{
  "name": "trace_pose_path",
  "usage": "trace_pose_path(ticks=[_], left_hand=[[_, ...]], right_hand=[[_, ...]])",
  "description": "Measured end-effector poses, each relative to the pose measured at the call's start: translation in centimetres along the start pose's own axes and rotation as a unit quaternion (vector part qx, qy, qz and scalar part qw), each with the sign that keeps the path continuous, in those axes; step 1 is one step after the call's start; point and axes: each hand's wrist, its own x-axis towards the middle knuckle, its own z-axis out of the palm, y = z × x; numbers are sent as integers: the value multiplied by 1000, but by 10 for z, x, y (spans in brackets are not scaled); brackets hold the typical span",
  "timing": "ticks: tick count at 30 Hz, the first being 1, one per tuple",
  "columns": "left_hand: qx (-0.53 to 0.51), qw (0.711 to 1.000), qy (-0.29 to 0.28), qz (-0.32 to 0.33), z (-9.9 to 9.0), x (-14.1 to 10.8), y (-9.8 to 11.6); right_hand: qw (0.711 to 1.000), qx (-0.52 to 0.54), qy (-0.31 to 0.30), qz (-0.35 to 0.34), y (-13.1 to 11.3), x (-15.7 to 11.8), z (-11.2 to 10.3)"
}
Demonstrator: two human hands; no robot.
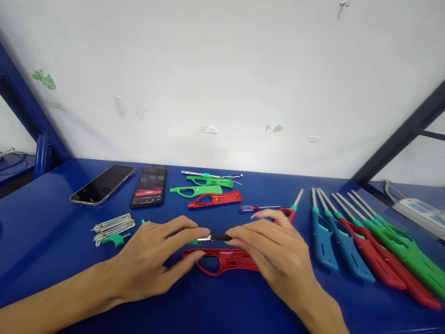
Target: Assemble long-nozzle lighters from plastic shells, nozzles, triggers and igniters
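A slim rod-like part, silver at one end and black at the other [216,237], spans the gap between my hands. The fingers of my left hand [152,254] close on its silver end, and the thumb reaches down to a red lighter shell half [233,260]. My right hand [277,250] pinches the black end and covers part of that shell. The open inner side of the shell faces up on the blue table, just below the rod. A bit of green plastic shows behind my left fingers, mostly hidden.
Assembled blue, red and green long-neck lighters [363,252] lie fanned at the right. Loose shell halves [215,199] and a screwdriver [255,208] lie at the back. Clear fuel tubes [114,226] with a green trigger [117,240] and two phones [104,185] are at left.
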Motion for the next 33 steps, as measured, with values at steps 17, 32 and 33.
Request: trace_pose_path(ticks=[17, 32, 33], left_hand=[[-24, 997, -28, -63, 0, -1, 2], [-11, 998, -35, -41, 4, 0, 2], [-12, 999, -33, -40, 4, -1, 2]], right_hand=[[1000, 1, 3, -11, -5, 0, 2], [1000, -2, -12, -19, -10, 3, 6], [1000, 0, -12, -19, -10, 3, 6]])
